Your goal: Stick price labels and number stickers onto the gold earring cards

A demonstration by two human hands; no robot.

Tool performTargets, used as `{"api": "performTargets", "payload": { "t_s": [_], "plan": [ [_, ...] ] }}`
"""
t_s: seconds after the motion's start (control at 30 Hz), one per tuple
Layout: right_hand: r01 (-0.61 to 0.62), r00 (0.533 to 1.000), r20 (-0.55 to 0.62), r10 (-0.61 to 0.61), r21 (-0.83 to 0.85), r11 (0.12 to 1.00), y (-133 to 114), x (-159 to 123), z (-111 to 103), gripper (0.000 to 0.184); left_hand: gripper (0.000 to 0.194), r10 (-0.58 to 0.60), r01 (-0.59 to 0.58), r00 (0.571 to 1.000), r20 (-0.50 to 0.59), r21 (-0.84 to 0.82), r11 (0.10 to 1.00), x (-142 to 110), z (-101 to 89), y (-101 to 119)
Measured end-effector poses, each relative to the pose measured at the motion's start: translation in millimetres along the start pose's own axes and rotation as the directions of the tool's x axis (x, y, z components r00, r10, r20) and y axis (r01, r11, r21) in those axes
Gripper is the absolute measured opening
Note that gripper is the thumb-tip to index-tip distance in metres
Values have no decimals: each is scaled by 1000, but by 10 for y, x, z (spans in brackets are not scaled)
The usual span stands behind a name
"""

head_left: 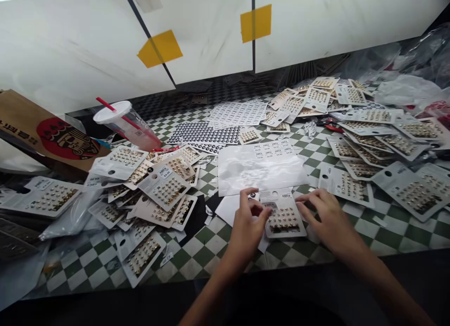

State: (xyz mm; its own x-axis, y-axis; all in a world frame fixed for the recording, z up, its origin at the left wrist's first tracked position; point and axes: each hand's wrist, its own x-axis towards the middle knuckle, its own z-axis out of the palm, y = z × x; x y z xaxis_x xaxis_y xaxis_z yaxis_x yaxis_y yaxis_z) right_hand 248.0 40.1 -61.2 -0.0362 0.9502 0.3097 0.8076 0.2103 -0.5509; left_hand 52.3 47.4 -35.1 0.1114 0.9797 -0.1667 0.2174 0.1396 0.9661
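My left hand (248, 220) and right hand (326, 216) are open above a green-and-white checkered tabletop (207, 253), their fingers curved and spread, with no firm grip that I can make out. Between them, just below a clear plastic sleeve (260, 176), lies a card of gold stud earrings (284, 220). My left fingers (246, 197) are at its upper left corner and my right fingers (304, 205) are just beside its right edge, though I cannot tell whether the right ones touch it. More earring cards lie in loose, overlapping heaps on my left (158, 188) and right (386, 138), and that spread seems to leave this one card room between my hands. Beyond the sleeve, sheets of round black stickers (202, 136) and white printed labels (239, 113) lie flat and within reach. A plastic cup with a red straw (126, 122) and a paper bag (45, 134) sit off to the far left, apart from my hands.
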Motion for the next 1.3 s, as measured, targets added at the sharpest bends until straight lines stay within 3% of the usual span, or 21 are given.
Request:
{"api": "performTargets", "payload": {
  "t_s": [0.1,0.17,0.23,0.3,0.37,0.67,0.83,0.97,1.3],
  "plan": [
    [-112,993,-14,115,118,987,-23,-8,145,17,32,-70,70,997,-15,26,997,6,153,-95],
    [-245,970,62,237,307,920,-85,23,189,21,30,-89,89,996,-15,18,996,11,182,-100],
    [-385,922,266,282,550,741,-160,44,177,24,28,-85,85,996,-12,-16,996,0,171,-66],
    [-461,882,427,197,701,544,-233,41,130,28,26,-63,62,998,-27,-50,997,-21,155,-5],
    [-474,868,486,103,749,463,-289,19,82,31,26,-30,28,998,-56,-49,998,-34,158,65],
    [-346,923,386,9,817,462,-297,-78,109,33,28,-31,36,997,-64,84,996,13,282,234],
    [-348,923,385,1,832,433,-291,-89,88,30,30,-36,38,998,-57,38,999,26,264,251],
    [-341,921,390,-6,813,471,-294,-74,73,30,30,-57,56,998,-33,-11,998,47,265,247],
    [-279,940,340,-24,809,517,-279,-72,79,33,29,-72,75,996,-44,73,995,70,292,287]
  ]
}}
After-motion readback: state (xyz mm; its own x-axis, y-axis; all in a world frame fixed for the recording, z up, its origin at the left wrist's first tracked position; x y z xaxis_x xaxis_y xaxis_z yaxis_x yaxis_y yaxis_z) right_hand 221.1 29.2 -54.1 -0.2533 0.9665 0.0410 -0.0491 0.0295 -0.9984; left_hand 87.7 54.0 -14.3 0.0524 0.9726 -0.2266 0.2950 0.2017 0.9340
